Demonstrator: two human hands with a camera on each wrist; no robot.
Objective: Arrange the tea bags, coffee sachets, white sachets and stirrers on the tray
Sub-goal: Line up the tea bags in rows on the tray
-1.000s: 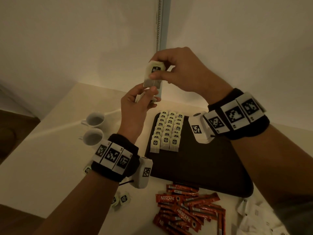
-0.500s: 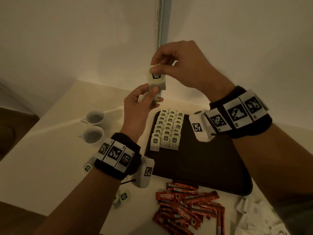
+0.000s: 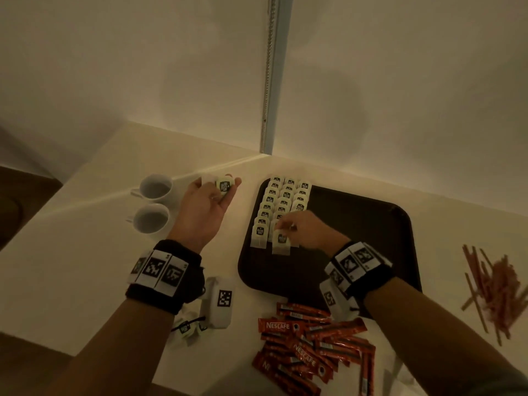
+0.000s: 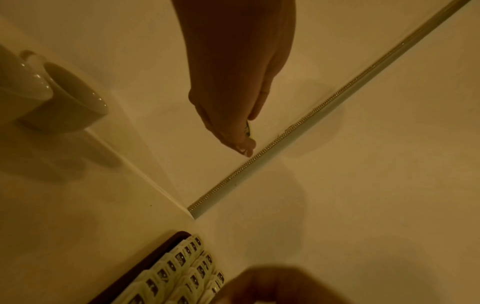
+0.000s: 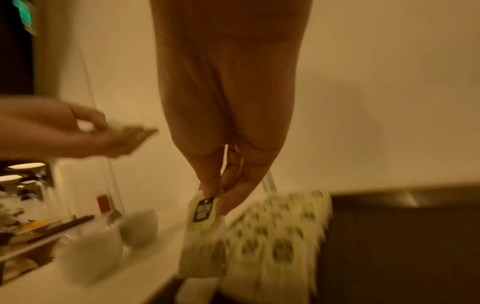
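A dark tray (image 3: 357,238) lies on the white table, with tea bags (image 3: 285,195) laid in three overlapping rows along its left side. My right hand (image 3: 285,228) pinches one tea bag (image 3: 281,242) by its top at the near end of the middle row; the same tea bag (image 5: 202,224) shows in the right wrist view under my pinching fingertips (image 5: 215,189). My left hand (image 3: 217,192) hovers palm up left of the tray and holds another tea bag (image 3: 224,186). Red coffee sachets (image 3: 311,347) are piled in front of the tray. Stirrers (image 3: 497,290) lie to its right.
Two white cups (image 3: 151,204) stand left of my left hand. A few loose tea bags (image 3: 185,328) lie on the table under my left wrist. White sachets (image 3: 405,378) peek out at the bottom right. Walls meet right behind the table.
Both hands came down from in front of the wall. The right hand carried its tea bag down onto the tray's middle row; the left moved down and left, still holding a tea bag.
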